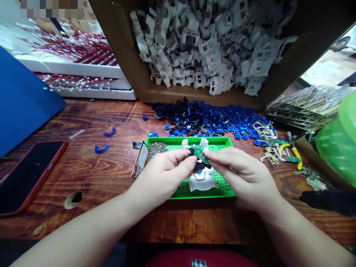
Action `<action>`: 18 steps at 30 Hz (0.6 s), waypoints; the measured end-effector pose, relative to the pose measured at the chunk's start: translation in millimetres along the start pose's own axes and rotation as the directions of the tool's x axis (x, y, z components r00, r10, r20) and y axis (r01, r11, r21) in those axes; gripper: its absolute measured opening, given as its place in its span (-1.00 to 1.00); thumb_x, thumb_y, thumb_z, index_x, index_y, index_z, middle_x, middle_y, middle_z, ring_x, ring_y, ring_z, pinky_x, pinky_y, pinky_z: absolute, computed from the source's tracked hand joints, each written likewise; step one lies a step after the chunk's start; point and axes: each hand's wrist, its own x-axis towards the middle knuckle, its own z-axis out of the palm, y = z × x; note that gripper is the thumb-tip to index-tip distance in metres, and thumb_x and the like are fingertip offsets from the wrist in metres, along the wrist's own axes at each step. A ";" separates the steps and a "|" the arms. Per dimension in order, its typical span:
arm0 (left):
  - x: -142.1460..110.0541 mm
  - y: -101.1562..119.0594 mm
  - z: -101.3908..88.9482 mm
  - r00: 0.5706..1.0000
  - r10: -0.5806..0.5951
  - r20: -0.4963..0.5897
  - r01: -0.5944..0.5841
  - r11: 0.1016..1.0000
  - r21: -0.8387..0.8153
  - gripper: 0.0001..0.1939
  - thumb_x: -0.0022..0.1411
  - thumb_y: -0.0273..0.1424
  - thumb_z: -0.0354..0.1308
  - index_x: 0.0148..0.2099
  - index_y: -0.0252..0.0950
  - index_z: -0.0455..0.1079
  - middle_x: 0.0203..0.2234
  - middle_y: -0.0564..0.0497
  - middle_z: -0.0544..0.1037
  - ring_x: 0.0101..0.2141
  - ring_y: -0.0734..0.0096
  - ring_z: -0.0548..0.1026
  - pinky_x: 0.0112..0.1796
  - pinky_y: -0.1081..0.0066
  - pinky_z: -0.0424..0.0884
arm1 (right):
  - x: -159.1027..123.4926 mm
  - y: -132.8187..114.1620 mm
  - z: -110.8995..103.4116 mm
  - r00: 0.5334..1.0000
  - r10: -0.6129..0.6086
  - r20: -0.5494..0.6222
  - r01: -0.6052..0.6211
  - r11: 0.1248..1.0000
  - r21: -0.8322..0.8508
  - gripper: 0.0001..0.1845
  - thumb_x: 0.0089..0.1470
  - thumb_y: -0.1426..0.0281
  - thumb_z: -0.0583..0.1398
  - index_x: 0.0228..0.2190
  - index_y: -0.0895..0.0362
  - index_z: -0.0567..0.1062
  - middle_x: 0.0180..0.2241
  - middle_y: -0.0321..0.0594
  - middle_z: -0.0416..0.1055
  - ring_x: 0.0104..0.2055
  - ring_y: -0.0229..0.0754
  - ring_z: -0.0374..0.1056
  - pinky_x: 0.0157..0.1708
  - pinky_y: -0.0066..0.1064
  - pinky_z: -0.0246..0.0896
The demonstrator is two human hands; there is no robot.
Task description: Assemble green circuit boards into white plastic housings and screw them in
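Between my two hands is a small green circuit board (199, 151) with black parts at its ends. My left hand (169, 168) pinches its left end, beside a black piece, between thumb and fingers. Fingertips of my right hand (241, 172) grip the board's right side. Just below, a white translucent plastic housing (200, 184) with a blue spot lies in a green perforated tray (226, 191). Small metal screws (158, 148) are heaped in the tray's left end, partly behind my left hand.
Behind the tray spreads a pile of blue and black plastic parts (205, 118). A cardboard box (155, 94) of white housings stands behind it. Yellow-handled pliers (297, 157) and loose boards lie right, near a green container (339, 141). A phone (27, 174) lies left.
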 end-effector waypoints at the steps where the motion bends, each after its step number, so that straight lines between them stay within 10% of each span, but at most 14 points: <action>1: 1.1 0.0 -0.2 1.000 -0.012 0.013 0.012 1.000 -0.029 -0.77 0.21 -0.26 0.08 -0.34 -0.33 0.44 -0.45 0.06 0.48 -0.38 0.45 0.40 -0.34 0.48 0.34 | -0.4 0.6 -0.2 1.000 -0.002 -0.003 0.002 1.000 -0.006 -0.65 0.08 0.54 0.14 -0.10 0.00 0.46 -0.23 -0.33 0.46 -0.20 -0.39 0.38 -0.18 -0.55 0.36; 18: 5.0 -2.6 2.8 0.999 -0.051 -0.006 0.046 0.939 -0.341 -0.86 0.18 -0.35 0.17 -0.30 -0.35 0.43 -0.46 0.12 0.48 -0.43 0.61 0.45 -0.37 0.60 0.40 | -5.4 -0.8 5.0 0.995 -0.095 -0.011 0.092 0.986 -0.135 -0.56 0.10 0.60 0.10 0.02 0.11 0.35 -0.12 -0.26 0.37 -0.06 -0.45 0.29 0.00 -0.65 0.22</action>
